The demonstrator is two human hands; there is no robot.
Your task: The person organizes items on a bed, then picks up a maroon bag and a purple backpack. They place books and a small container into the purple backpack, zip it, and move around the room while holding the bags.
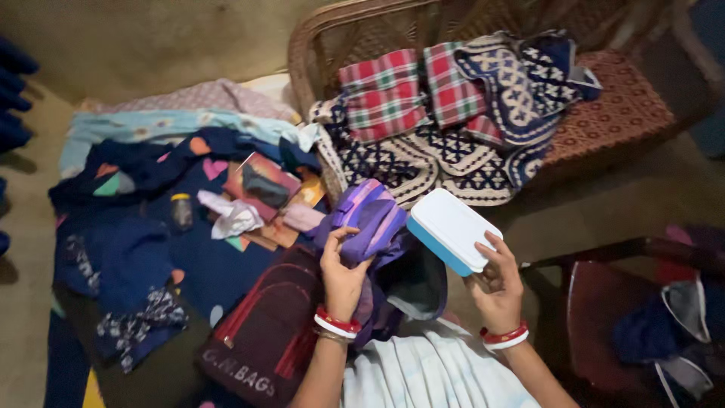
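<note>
While the right hand (495, 287) grips a white-lidded blue box (455, 229) by its near corner, fingers curled along the lid's edge and thumb underneath, the left hand (343, 272) pinches the purple bag (370, 219) at its top, thumb on the near side and fingers folded over the fabric. Box and bag sit just beside each other, the box tilted, its far end higher, held in the air above the bag's open mouth; whether they touch cannot be told. Each wrist carries 2 bangles, 1 red and 1 white (337, 323). A pale striped cloth (423, 370) covers the person's lap below the hands.

Left of the purple bag lies a maroon backpack (264, 332) with white lettering, flat on the floor. Beyond it spreads a dark blue sheet (143, 249) patterned with coloured hearts, and on it rest a small jar (181, 211), a crumpled white cloth (234, 217) and a stack of books (268, 189). A light blue cloth (151, 125) lies further back.

Behind the bag stands a cane sofa (332, 38), heaped with red checked cloths (385, 94) and navy-and-white patterned fabric (468, 151) on its brown cushion (612, 113). At the right edge stands a dark chair (604, 302) with more clothes (680, 325) on it.
</note>
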